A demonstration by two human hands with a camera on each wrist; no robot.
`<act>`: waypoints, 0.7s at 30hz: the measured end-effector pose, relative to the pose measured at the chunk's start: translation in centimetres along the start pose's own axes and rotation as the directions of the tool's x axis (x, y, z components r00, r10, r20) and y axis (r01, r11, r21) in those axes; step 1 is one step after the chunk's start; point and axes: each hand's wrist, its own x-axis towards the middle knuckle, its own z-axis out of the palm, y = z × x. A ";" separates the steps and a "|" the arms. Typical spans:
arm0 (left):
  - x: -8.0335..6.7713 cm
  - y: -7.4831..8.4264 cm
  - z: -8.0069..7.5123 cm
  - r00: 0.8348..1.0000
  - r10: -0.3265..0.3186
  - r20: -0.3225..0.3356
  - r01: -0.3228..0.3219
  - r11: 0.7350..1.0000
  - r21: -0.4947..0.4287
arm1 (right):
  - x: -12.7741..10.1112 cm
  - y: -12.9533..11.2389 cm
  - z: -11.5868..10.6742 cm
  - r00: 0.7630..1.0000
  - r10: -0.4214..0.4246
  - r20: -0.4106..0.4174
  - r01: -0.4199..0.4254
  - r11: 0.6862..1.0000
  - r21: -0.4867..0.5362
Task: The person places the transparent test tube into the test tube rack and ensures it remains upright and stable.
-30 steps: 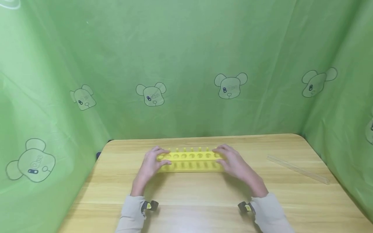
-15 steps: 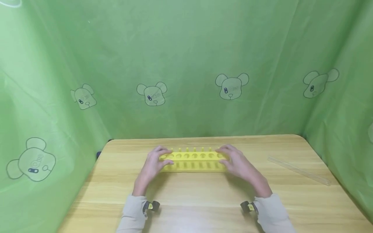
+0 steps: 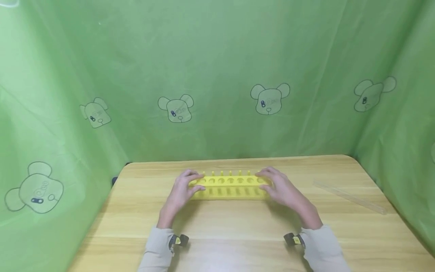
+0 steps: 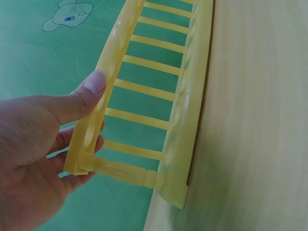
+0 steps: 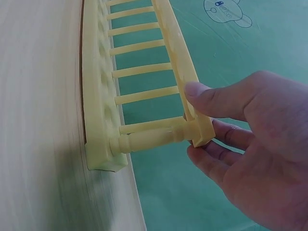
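Note:
A yellow plastic test tube rack [image 3: 231, 187], with a row of round holes along its top and thin pegs standing at the back, is upright on the wooden table. My left hand [image 3: 180, 190] grips its left end, and in the left wrist view the thumb [image 4: 89, 91] lies on the top bar with fingers curled beneath. At the opposite end my right hand [image 3: 280, 189] holds the same top bar. The right wrist view shows that thumb [image 5: 202, 94] over the bar and fingertips under it. No tubes sit in the visible holes.
A clear glass-like tube [image 3: 350, 196] lies slantwise on the right part of the wooden table [image 3: 224, 234]. Green curtain [image 3: 221, 56] with bear-head prints surrounds the table's back and sides.
Both hands and the rack have shifted slightly to the right across the table. The hold at each end stays the same, and the clear tube keeps its place.

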 end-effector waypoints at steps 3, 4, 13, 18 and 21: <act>0.1 0.0 0.1 0.999 -0.013 0.029 0.013 1.000 0.015 | -0.3 0.2 0.1 1.000 0.008 0.002 -0.008 1.000 0.003; 0.1 -0.1 0.0 0.999 -0.019 0.039 0.019 1.000 0.023 | -0.3 0.2 0.1 1.000 0.008 0.004 -0.008 1.000 0.004; 0.6 0.3 0.0 0.997 -0.035 0.070 0.034 0.999 0.027 | -0.6 0.3 -0.2 1.000 0.011 0.002 -0.011 1.000 0.018; 0.7 0.8 0.2 0.998 -0.035 0.059 0.034 0.999 0.016 | -0.7 0.5 -0.5 1.000 0.000 -0.010 0.000 1.000 0.016; 0.8 1.0 0.3 0.998 -0.030 0.049 0.029 0.999 0.017 | -0.7 0.6 -0.7 1.000 -0.008 -0.014 0.009 1.000 0.012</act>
